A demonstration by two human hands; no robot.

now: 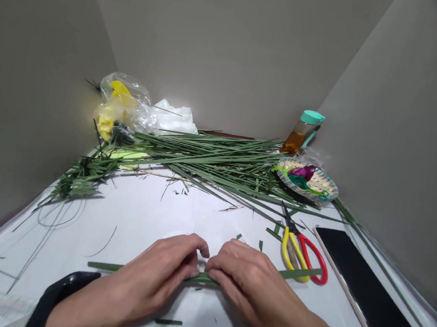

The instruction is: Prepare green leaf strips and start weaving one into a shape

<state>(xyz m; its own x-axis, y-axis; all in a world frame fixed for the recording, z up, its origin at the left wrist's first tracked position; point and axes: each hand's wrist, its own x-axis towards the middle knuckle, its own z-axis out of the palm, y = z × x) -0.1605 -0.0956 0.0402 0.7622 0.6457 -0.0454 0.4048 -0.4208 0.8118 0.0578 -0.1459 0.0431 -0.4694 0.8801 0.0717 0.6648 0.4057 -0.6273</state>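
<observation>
A long green leaf strip (pixel 204 278) lies crosswise low over the white table, its ends showing past both wrists. My left hand (pixel 174 267) pinches it near the middle with the thumb, the index finger arched above. Close beside it, my right hand (pixel 243 272) grips the same strip between thumb and curled fingers. Past my right hand, the strip's right end reaches over the handles of the scissors (pixel 299 247), one yellow and one red. Whether the strip is folded or made of several layers is hidden by my fingers.
A pile of long green leaves (pixel 211 154) spans the back. Behind it stand a plastic bag (pixel 124 101) with yellow contents and a teal-capped bottle (pixel 299 133). A woven basket (pixel 308 180) sits right of the pile. At right lies a phone (pixel 366 288); cut scraps are scattered about.
</observation>
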